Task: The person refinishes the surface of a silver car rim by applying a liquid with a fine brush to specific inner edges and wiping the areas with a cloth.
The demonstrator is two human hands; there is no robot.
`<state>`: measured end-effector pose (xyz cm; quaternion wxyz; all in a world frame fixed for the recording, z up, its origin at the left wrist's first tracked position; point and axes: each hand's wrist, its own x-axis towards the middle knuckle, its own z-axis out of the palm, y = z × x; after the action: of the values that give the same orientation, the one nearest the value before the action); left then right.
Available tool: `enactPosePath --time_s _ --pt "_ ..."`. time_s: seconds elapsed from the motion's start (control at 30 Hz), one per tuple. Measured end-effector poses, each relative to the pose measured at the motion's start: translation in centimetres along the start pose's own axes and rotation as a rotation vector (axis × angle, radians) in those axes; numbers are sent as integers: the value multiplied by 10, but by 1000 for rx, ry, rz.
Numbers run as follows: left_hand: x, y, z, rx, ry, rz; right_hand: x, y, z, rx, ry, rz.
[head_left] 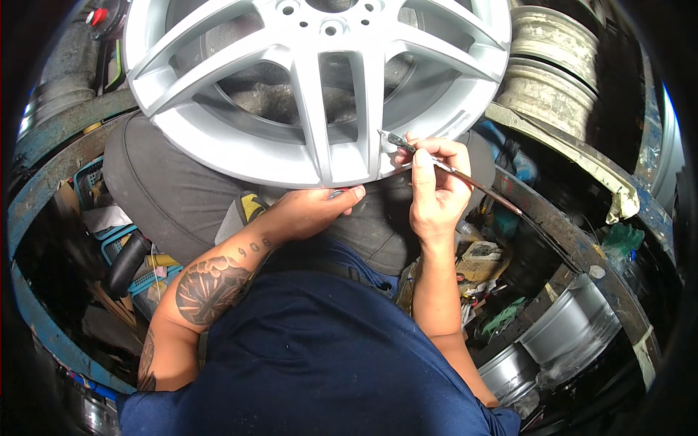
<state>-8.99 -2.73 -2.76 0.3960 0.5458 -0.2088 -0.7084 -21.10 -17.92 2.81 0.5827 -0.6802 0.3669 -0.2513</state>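
Note:
A silver alloy wheel (320,116) with paired spokes fills the top of the view, its lower rim above my lap. My left hand (320,211) is closed just below that rim, thumb pointing right, round something small and reddish-grey that is mostly hidden. My right hand (432,192) grips a long, thin brush-like tool (480,185) with a brown handle and a dark, metallic front end. The tool's tip is at the rim beside the lower right spoke; I cannot tell whether it touches.
Two dusty rims (552,94) are stacked at right, with silver rims (560,334) lower down. Worn metal frames (611,261) curve along both sides. Blue plastic baskets (113,240), a black cylindrical object (123,265) and assorted clutter (480,269) surround my legs.

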Motion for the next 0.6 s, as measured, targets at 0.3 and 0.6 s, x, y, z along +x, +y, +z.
enactPosePath --time_s 0.3,0.6 --pt "-3 7 -1 30 -16 -66 0 1 -2 -11 -13 -7" --pt "-4 12 0 8 -25 -62 0 6 -3 -67 -18 -21"
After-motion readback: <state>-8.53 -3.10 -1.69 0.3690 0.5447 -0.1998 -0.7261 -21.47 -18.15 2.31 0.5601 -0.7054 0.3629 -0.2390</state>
